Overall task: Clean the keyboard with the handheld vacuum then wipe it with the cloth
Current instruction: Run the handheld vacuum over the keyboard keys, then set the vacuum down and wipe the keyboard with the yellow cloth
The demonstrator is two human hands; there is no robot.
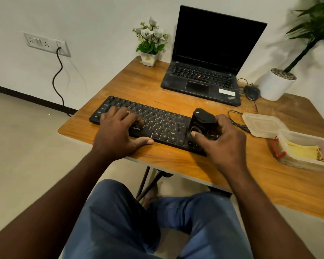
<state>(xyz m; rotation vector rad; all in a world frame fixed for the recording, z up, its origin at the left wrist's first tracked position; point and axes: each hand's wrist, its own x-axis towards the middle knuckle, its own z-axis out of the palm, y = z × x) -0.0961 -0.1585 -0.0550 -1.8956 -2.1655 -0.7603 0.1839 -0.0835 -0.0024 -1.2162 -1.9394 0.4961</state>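
Observation:
A black keyboard [157,120] lies across the near part of the wooden table [195,171]. My left hand [120,131] rests flat on the keyboard's left half, fingers spread over the keys and thumb on the table in front of it. My right hand [223,141] grips a small black handheld vacuum [202,122] that stands on the keyboard's right end. A yellow cloth [301,151] lies folded inside an open clear plastic box [310,161] at the right.
A black laptop [204,79] stands open at the back, with a wired mouse [252,91] to its right. The box's lid [262,125] lies beside the keyboard. A small flower pot [149,57] and a large white planter [277,85] stand at the table's far edge.

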